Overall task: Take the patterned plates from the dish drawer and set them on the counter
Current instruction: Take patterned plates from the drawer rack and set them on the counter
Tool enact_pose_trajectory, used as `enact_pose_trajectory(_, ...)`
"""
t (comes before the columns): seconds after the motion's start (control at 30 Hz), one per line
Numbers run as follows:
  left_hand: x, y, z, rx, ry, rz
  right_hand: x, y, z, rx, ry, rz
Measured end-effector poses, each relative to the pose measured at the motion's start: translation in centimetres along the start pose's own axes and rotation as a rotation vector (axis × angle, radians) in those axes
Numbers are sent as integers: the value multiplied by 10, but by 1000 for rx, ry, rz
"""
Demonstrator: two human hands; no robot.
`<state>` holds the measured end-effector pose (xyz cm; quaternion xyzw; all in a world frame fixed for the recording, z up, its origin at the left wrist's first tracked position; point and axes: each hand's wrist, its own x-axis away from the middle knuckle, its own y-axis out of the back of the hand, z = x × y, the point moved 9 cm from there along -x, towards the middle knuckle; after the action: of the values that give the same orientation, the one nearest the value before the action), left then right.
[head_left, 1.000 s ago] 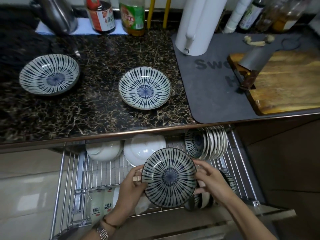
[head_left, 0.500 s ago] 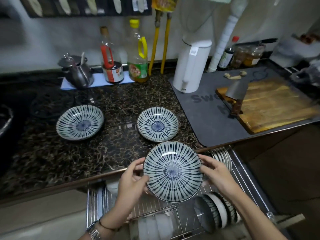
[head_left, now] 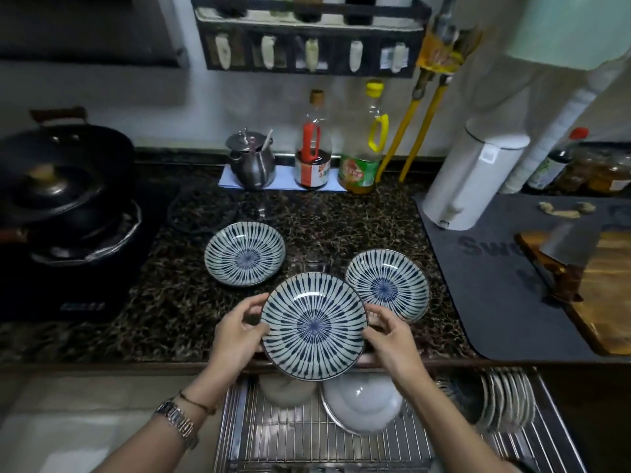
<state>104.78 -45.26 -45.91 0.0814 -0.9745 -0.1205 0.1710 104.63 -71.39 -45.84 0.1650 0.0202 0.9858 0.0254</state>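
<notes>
Third plate up out of the drawer, now over the front edge of the surface, not yet down.

Dark marbled surface (head_left: 170, 322) already carries two patterned plates: one left (head_left: 244, 254), one right (head_left: 387, 285), apart from each other. Dish drawer (head_left: 307, 435) open below, white bowls and a row of racked plates (head_left: 505, 401) left inside. Held plate (head_left: 314, 326) a second ago low over the rack, now raised level with the edge, face up, overlapping the right plate's near rim in view; contact not discernible. Left hand (head_left: 235, 336) and right hand (head_left: 392, 336) each pinching opposite rims, grip closed on the plate. Likely next: lower into the gap in front.
</notes>
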Motion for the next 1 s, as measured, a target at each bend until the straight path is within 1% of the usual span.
enact_pose_trajectory(0.17,-31,2,-16,14,-16,-21,-30,-5,17,-59,-20,38)
enact_pose_trajectory(0.33,-70,-10,-60,-3,-48,-17,-78,3,48,-9,-17,28)
enact_pose_trajectory(0.47,-113,-22,-87,-45,-69,-26,-124,10,71,10,-8,38)
enact_pose_trajectory(0.6,-156,-38,-105,-137,-111,-61,-171,17,86,27,-12,49)
enact_pose_trajectory(0.8,-212,-64,-101,-260,-119,-89,-227,24,78,33,-45,70)
enact_pose_trajectory(1.0,-238,-76,-87,-296,-109,-85,-261,25,57,47,-67,83)
